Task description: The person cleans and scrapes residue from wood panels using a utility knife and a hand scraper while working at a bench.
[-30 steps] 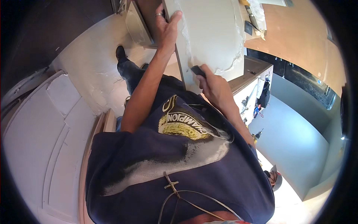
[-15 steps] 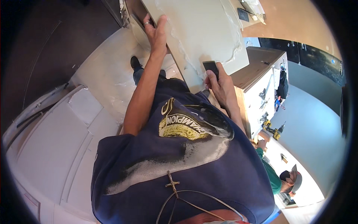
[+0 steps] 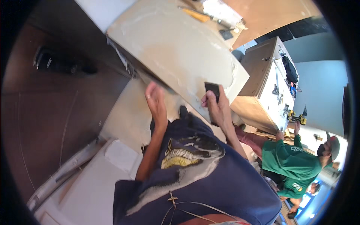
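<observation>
My right hand [image 3: 220, 110] grips a small flat black rectangular block [image 3: 212, 88], holding it over the near edge of a large pale panel [image 3: 176, 45]. Whether the block touches the surface, I cannot tell. Uneven whitish patches mark the panel, most plainly near its right end. My left hand [image 3: 156, 104] is off the panel, just short of its near edge, with nothing in it. Its fingers stretch upward and are slightly blurred.
A yellow-handled tool [image 3: 196, 15] and a dark square piece [image 3: 226, 34] lie beyond the panel. To the right stands a wooden cabinet [image 3: 258, 71] with tools along its side. A person in a green top [image 3: 288, 157] is near a yellow drill [image 3: 302, 119]. White panels [image 3: 101, 180] stand at lower left.
My left hand has let go of the panel's edge and drawn back toward me. My right hand still holds the black block. The view has swung, bringing more of the person in green into sight.
</observation>
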Demonstrator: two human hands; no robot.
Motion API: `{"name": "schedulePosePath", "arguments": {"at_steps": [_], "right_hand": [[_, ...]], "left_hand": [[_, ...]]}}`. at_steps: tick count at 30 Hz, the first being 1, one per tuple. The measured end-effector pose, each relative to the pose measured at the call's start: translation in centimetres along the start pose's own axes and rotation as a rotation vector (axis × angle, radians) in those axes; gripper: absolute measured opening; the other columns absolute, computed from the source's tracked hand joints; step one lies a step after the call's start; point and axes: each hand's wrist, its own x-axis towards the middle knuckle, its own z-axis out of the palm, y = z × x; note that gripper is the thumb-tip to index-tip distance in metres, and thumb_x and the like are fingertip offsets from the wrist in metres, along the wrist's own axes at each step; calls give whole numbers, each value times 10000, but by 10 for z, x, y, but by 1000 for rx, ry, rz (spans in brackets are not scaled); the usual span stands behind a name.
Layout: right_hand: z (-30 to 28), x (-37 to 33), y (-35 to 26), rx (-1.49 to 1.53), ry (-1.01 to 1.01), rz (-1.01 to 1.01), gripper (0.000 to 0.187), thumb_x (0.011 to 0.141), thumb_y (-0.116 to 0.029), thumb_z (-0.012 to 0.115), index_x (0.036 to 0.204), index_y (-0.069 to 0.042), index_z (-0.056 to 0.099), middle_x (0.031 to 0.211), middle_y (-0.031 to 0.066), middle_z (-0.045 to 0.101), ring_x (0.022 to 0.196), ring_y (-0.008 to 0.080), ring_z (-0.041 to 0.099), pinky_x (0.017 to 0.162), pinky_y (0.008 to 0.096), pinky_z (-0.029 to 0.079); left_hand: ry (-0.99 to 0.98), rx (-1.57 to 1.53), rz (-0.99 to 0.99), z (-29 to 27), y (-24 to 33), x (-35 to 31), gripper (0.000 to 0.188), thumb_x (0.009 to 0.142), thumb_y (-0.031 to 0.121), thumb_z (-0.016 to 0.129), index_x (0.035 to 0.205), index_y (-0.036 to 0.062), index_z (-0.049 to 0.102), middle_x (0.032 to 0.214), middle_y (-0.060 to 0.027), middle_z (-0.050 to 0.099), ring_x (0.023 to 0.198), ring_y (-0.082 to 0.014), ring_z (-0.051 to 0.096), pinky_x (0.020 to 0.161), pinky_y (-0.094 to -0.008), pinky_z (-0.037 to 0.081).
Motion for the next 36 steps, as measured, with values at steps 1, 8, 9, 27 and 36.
{"name": "schedulePosePath", "arguments": {"at_steps": [1,8,9,27,36], "right_hand": [[16,4,-5,82,16,-1,267,1093,-235,533,1129,30,522,798,93,688,683,142,654,638,291,538],[92,25,-48,574,87,-99,265,1109,-240,500,1233,-6,523,914,86,685,805,141,658,724,285,546],[96,27,-49,577,104,-96,265,1109,-240,500,1233,-6,523,914,86,685,805,141,658,724,285,546],[-8,378,-2,-961,249,-906,389,937,-143,665,1310,-97,563,1128,155,689,1044,356,678,905,516,536],[-27,404,21,-1102,120,-762,404,925,-99,589,1328,-64,571,1082,202,696,1012,375,697,902,517,541]], "left_hand": [[-83,47,7,-9,6,-4,409,1063,151,558,1420,-23,462,1391,-149,537,1296,-227,521,1157,-372,372],[-740,-113,-131,-9,67,8,408,1064,68,511,1452,-33,435,1388,-116,549,1289,-185,524,1125,-326,379],[-755,-110,-101,-3,72,10,443,1060,56,511,1482,-29,406,1407,-117,537,1300,-181,518,1120,-320,381],[-609,77,-176,37,66,66,202,1060,135,599,1216,14,551,1085,-59,680,954,-84,628,848,-257,530],[-498,319,-31,55,74,96,211,1053,114,590,1222,-12,591,1044,-49,677,905,-61,600,770,-243,503]]}}
